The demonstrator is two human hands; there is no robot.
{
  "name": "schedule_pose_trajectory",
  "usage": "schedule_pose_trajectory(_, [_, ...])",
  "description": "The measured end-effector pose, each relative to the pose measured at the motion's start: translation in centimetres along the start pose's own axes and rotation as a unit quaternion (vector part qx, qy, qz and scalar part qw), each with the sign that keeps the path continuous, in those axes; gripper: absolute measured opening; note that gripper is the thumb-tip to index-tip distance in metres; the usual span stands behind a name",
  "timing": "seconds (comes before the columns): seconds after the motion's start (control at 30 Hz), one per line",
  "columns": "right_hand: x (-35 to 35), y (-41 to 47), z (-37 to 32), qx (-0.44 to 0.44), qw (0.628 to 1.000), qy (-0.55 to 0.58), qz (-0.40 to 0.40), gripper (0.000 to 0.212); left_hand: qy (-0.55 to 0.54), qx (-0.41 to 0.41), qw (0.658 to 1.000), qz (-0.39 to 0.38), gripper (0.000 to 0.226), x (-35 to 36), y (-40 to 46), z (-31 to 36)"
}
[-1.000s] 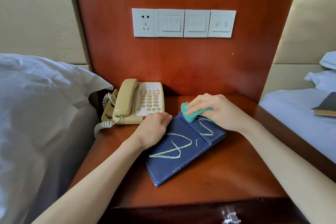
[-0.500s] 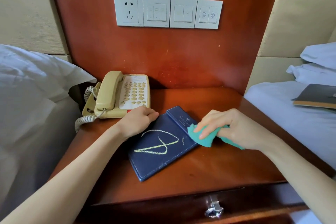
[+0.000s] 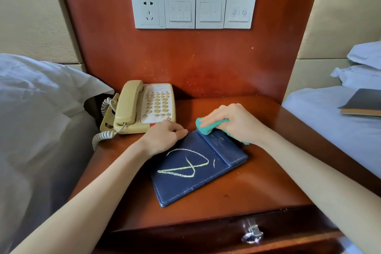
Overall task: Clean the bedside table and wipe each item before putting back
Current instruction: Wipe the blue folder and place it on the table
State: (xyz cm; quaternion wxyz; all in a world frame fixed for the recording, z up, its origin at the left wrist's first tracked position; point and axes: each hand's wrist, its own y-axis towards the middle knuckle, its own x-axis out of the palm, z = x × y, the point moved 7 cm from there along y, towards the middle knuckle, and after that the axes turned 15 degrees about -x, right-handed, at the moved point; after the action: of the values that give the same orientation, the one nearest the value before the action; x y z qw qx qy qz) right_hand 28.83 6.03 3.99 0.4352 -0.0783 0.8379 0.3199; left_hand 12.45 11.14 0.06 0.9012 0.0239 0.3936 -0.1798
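A dark blue leather folder (image 3: 198,173) with yellow chalk scribbles lies slanted on the reddish wooden bedside table (image 3: 257,189). My left hand (image 3: 165,137) rests curled on the folder's far left corner and holds it in place. My right hand (image 3: 233,122) grips a bunched teal cloth (image 3: 206,126) and presses it onto the far end of the folder's raised flap. A beige corded telephone (image 3: 142,107) sits at the table's back left, just beyond my left hand.
White bedding (image 3: 37,119) borders the table on the left. A second bed (image 3: 338,130) on the right carries a dark notebook (image 3: 365,102). Wall switches and a socket (image 3: 192,11) sit on the wooden back panel. A drawer with a metal pull (image 3: 252,235) faces me.
My right hand swept the cloth down off the flap to the folder's right edge, then came back up to the flap's far end. Chalk marks on the flap are gone. The left hand stayed put.
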Motion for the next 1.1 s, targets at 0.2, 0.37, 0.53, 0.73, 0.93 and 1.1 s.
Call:
schedule_pose_trajectory(0.2, [-0.2,-5.5,-1.7,0.031,0.999,0.021,-0.008,0.039,0.013,0.0,1.0,-0.007,0.036,0.1,0.6,0.0])
schedule_pose_trajectory(0.37, [-0.8,-9.0,-3.2,0.032,0.998,0.054,-0.014,0.048,0.003,-0.006,1.0,-0.018,0.035,0.3,0.6,0.0])
schedule_pose_trajectory(0.53, [-0.9,-10.1,-3.6,0.036,0.995,0.096,-0.002,0.049,0.022,0.01,1.0,-0.007,0.036,0.2,0.7,-0.1])
schedule_pose_trajectory(0.73, [0.0,-4.8,-1.2,0.028,0.999,0.017,0.015,0.036,0.016,0.021,1.0,0.007,0.035,0.1,0.6,-0.1])
schedule_pose_trajectory(0.93, [2.5,-0.4,1.0,0.049,0.995,-0.074,-0.045,0.054,0.031,0.009,0.999,0.022,0.034,0.0,0.6,0.0])
schedule_pose_trajectory(1.1, [2.6,-1.1,0.9,0.032,0.992,-0.104,-0.064,0.053,0.051,-0.001,0.999,0.015,0.035,0.1,0.9,0.0])
